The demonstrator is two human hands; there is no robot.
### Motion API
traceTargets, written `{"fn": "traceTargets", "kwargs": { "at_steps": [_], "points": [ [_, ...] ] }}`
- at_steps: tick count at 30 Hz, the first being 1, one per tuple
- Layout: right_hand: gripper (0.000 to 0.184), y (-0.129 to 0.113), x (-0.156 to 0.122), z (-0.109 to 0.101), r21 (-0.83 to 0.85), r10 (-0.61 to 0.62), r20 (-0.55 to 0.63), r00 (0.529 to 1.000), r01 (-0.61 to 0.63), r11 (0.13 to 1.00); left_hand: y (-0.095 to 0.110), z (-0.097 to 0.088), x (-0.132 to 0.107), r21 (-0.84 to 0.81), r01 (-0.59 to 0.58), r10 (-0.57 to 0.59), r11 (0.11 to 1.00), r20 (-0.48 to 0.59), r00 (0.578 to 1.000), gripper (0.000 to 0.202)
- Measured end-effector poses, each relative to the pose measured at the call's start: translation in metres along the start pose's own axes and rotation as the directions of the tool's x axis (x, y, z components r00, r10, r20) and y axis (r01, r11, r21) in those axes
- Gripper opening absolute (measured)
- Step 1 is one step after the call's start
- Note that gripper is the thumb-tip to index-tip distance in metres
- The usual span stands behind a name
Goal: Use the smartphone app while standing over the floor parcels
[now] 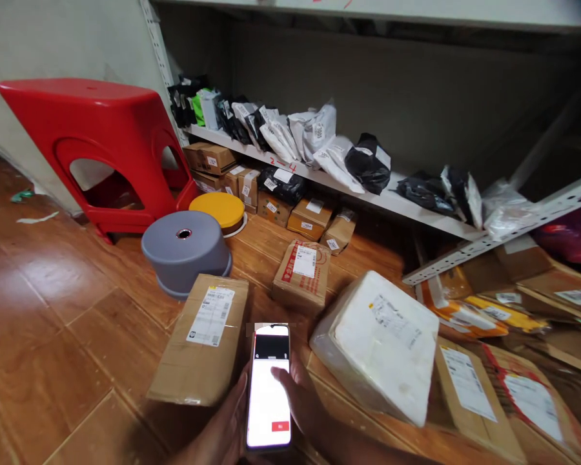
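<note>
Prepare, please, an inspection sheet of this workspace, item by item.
Surface: brown wood-look floor.
Job's things: lit phone; labelled cardboard box to its left, labelled white box to its right.
Clutter: red stool, grey stool, yellow stool; white scrap on the floor.
Hands: left hand and right hand hold the phone; one of the right fingers lies over its front.
Cables: nothing seen.
Surroundings: white shelf with white bags and black bags; pale wall.

The phone (268,400) partly hides the hands (230,416) — the carton label's print (210,314) is unreadably small
</note>
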State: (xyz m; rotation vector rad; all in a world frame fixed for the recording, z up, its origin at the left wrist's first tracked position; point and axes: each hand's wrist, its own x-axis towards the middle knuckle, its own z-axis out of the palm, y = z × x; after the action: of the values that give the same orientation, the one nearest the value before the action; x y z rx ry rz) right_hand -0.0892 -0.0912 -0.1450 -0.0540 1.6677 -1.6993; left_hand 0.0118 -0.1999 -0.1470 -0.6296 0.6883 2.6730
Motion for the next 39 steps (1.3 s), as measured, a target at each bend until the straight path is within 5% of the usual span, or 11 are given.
{"fn": "traceTargets", "kwargs": {
  "at_steps": [4,8,12,20,24,31,39],
  "points": [
    [0.044,-0.001,-0.004,0.0,0.1,0.096,-0.016,0.995,-0.093,0.991,-0.013,-0.01,0.013,-0.034,-0.044,0.043,0.998,-0.035,0.998,0.103],
    [0.047,0.003,-0.007,-0.002,0.055,0.044,-0.016,0.999,-0.043,0.998,-0.016,-0.006,0.015,0.119,0.026,-0.012,0.993,-0.116,0.993,0.115],
    [0.058,0.007,-0.007,-0.003,0.016,-0.033,0.018,0.999,0.033,0.999,-0.009,0.009,0.004,0.171,0.029,-0.009,0.985,-0.119,0.993,0.102],
    [0.053,0.009,-0.014,-0.013,0.108,0.021,0.182,0.983,-0.041,0.993,-0.004,0.015,-0.003,0.161,0.001,0.017,0.987,-0.11,0.994,0.076],
    [0.04,0.009,-0.017,-0.02,0.099,-0.056,0.286,0.956,0.028,0.995,-0.006,0.012,-0.001,0.168,-0.017,0.04,0.986,-0.136,0.99,0.077],
    [0.047,0.006,-0.018,-0.024,0.102,-0.074,0.323,0.943,0.043,0.994,-0.015,-0.001,0.006,0.072,-0.065,0.075,0.995,-0.138,0.988,0.102],
    [0.061,-0.015,-0.027,-0.019,0.072,0.028,0.332,0.943,-0.055,0.996,-0.008,0.009,-0.006,0.073,-0.055,0.066,0.996,-0.158,0.985,0.09]
  ]
}}
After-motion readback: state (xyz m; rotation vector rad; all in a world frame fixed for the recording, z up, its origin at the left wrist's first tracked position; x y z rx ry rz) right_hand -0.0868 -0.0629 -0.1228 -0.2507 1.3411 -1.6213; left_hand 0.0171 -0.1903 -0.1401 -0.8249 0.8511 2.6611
